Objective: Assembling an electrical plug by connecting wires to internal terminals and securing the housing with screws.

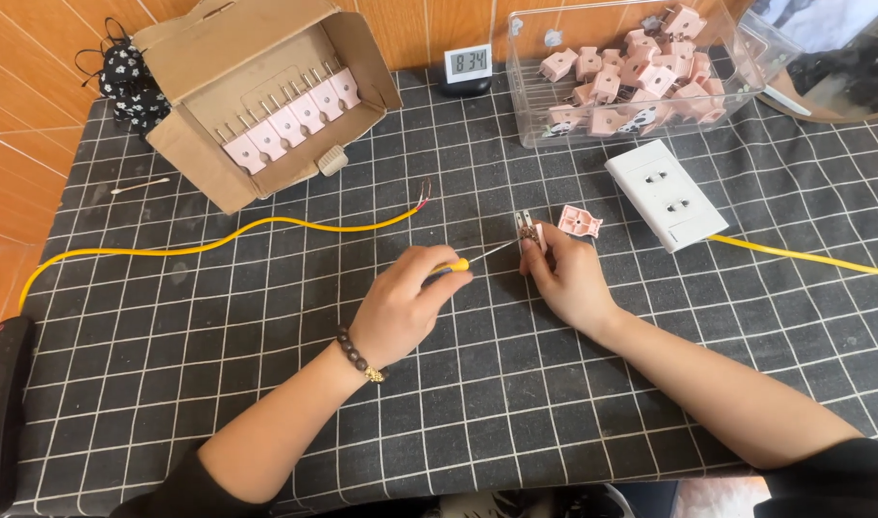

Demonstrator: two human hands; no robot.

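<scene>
My left hand (401, 305) grips a small yellow-handled screwdriver (463, 263), its thin shaft pointing right into a plug part. My right hand (566, 278) holds that small pink plug half with metal prongs (527, 230) upright on the mat. A separate pink plug cover (580, 222) lies just right of it. A yellow cable with stripped wire ends (266, 228) runs across the mat to the left.
A cardboard box (228, 58) holds a row of pink plugs at the back left. A clear plastic bin (631, 72) of pink plugs stands back right. A white socket block (665, 195) with yellow cord, a small digital clock (468, 65), a remote (0, 403) at left.
</scene>
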